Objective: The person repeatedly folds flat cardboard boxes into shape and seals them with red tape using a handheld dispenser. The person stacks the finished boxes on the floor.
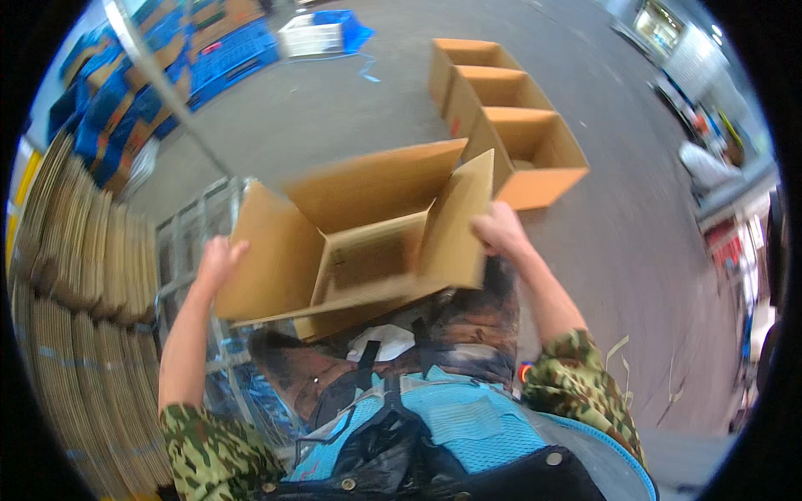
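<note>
A cardboard box (376, 263) with its top flaps spread hangs in front of my legs, its inside showing bare brown board. My left hand (219, 266) grips the left flap, with the thumb toward the inner face. On the opposite side my right hand (501, 230) clasps the edge of the right flap. Both hands and the box are blurred. Just beyond my right hand, three open-topped cardboard boxes (542, 188) stand in a row on the floor.
Tall stacks of flattened cardboard (88, 250) line my left side, beside a metal rack (188, 219). Farther off are a blue plastic pallet (232, 62) and a white crate (311, 36). Loose strapping (673, 391) lies on the grey floor (626, 269) at right.
</note>
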